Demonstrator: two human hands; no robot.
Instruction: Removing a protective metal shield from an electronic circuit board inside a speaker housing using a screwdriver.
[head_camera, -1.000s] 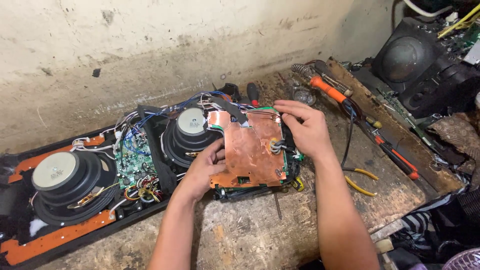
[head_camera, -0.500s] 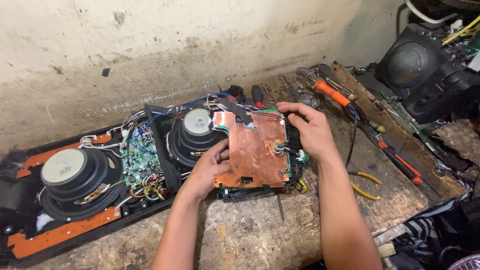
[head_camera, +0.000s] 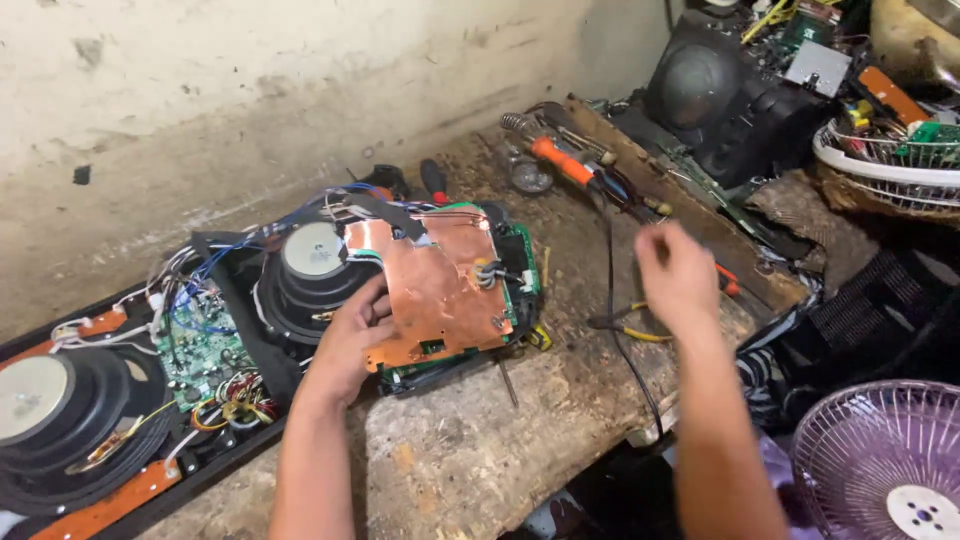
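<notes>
Left hand (head_camera: 350, 340) gripping copper board (head_camera: 435, 285), right hand (head_camera: 680, 275) (blurred) above pliers (head_camera: 625, 325)

The left hand (head_camera: 352, 340) grips the copper-clad board (head_camera: 437, 285) while the right hand (head_camera: 680, 275) hovers above yellow-handled pliers (head_camera: 628, 328).
</notes>
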